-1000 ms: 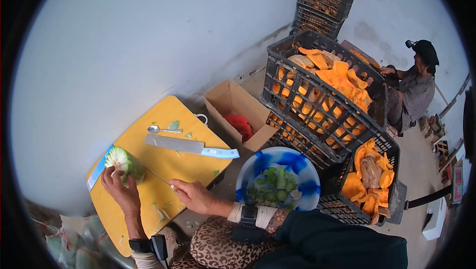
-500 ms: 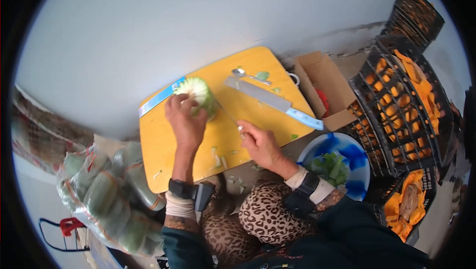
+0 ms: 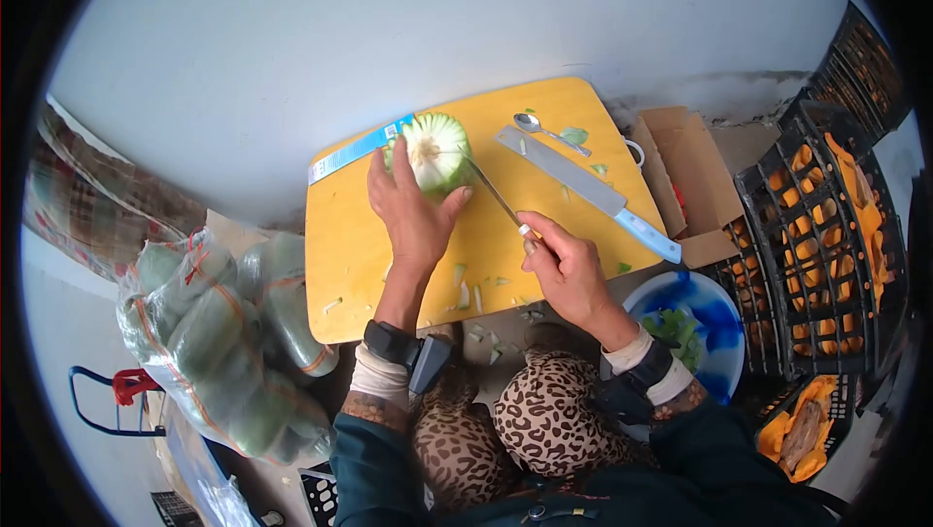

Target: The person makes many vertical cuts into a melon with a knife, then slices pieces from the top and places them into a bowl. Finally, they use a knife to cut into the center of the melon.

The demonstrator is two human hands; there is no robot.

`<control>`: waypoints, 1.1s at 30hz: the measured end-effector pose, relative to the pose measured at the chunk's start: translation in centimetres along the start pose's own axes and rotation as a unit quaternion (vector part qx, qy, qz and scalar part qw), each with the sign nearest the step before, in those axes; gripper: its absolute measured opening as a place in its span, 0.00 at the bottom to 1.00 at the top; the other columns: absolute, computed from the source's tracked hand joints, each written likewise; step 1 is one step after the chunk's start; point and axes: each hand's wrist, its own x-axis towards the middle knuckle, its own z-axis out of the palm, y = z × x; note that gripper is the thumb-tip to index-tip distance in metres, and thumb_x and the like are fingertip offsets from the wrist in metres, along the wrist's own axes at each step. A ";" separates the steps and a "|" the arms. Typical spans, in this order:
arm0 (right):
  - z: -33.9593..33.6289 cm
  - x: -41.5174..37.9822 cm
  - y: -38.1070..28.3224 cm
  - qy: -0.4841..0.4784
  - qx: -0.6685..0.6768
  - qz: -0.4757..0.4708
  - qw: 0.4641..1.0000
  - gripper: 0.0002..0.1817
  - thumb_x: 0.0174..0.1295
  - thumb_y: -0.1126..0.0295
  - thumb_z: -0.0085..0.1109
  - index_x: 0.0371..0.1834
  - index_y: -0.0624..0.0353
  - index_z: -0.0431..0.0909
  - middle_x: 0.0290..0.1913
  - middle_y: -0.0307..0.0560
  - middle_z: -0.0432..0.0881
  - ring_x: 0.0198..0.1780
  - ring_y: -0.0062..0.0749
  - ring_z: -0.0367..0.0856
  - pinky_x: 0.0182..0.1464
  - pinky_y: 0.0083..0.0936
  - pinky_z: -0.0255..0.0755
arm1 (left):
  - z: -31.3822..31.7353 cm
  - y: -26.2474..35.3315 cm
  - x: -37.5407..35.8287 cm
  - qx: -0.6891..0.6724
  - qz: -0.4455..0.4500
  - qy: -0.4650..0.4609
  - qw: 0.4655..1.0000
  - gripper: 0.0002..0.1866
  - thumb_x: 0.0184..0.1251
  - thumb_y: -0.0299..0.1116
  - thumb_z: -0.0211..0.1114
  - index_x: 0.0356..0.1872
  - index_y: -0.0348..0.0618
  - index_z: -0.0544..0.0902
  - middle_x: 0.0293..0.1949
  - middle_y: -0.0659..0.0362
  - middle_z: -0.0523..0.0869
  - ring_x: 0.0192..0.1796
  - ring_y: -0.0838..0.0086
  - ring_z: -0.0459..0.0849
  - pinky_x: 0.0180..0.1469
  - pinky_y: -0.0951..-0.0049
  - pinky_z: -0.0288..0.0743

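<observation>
A piece of green melon (image 3: 431, 145) with a pale cut face and scalloped, grooved edge sits near the back of the yellow board (image 3: 389, 226). My left hand (image 3: 413, 211) cups its near left side, fingers along the left edge and thumb at the lower rim. In my right hand (image 3: 567, 265) is a slim carving knife (image 3: 498, 190), its blade pointing up-left with the tip at the melon's right side. A broad knife (image 3: 564, 170) with a light blue handle lies to the right, beside a metal spoon (image 3: 549, 133). Green and pale scraps are scattered around.
A blue-and-white strip (image 3: 355, 152) lies along the board's back left. On the right stand a cardboard box (image 3: 695, 153), a blue-white basin (image 3: 724, 333) with green pieces, and black crates (image 3: 768, 265) of orange pieces. Plastic-wrapped green gourds (image 3: 209, 342) sit at the left.
The view has shifted, so the board appears further right. My left hand has loosened, its fingers more extended at the melon's left, and more of the melon's cut face shows. The slim knife stays in my right hand.
</observation>
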 end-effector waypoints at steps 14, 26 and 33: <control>-1.0 0.8 -1.2 -0.061 -0.033 0.002 0.998 0.18 0.67 0.78 0.54 0.60 0.64 0.77 0.35 0.54 0.86 0.33 0.33 0.87 0.39 0.27 0.79 | 1.0 -3.6 0.3 -0.314 -0.108 -0.083 0.940 0.59 0.46 0.37 0.82 0.75 0.30 0.52 0.70 0.41 0.64 0.73 0.51 0.64 0.74 0.58 0.62; -1.7 1.9 -2.1 -0.098 -0.087 0.012 0.991 0.19 0.67 0.80 0.53 0.61 0.66 0.77 0.35 0.54 0.86 0.33 0.30 0.87 0.38 0.25 0.78 | 1.5 -4.6 1.1 -0.359 -0.102 -0.077 0.925 0.66 0.40 0.36 0.86 0.78 0.40 0.47 0.70 0.45 0.66 0.72 0.59 0.68 0.72 0.60 0.67; -2.9 0.0 -3.4 -0.125 -0.069 0.057 0.988 0.20 0.66 0.82 0.53 0.62 0.67 0.76 0.36 0.52 0.85 0.33 0.29 0.86 0.38 0.23 0.79 | 0.1 -3.3 0.0 -0.401 -0.110 -0.072 0.907 0.68 0.37 0.42 0.85 0.77 0.31 0.48 0.69 0.41 0.65 0.71 0.51 0.68 0.73 0.58 0.64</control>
